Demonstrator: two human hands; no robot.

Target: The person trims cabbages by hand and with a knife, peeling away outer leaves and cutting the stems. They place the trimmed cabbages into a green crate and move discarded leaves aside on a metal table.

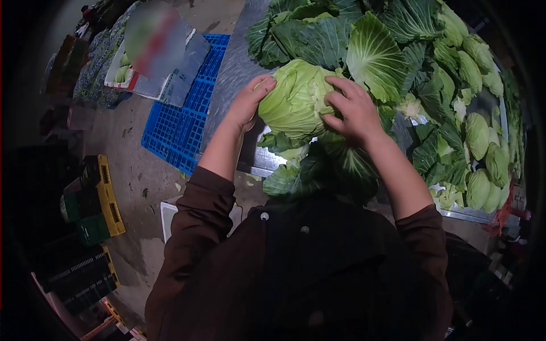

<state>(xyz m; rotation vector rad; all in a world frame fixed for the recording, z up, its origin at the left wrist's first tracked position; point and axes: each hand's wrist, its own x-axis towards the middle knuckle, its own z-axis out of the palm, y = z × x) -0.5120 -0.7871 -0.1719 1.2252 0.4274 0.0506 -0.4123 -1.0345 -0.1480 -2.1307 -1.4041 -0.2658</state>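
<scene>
A pale green cabbage (293,99) is between my two hands at the near edge of a metal table. My left hand (248,103) cups its left side, with the thumb on top near the edge. The fingers of my right hand (354,111) bend over its right side and press on the leaves. Loose dark green outer leaves (341,165) hang over the table edge just below the cabbage. Beyond it lies a heap of large leaves (318,40), one of them a broad light leaf (376,57) with white veins.
Several trimmed cabbages (478,136) are piled along the right side of the metal table (224,85). On the floor at the left is a blue plastic pallet (176,133) with a white box (185,68) on it. Yellow-edged crates (111,196) stand farther left.
</scene>
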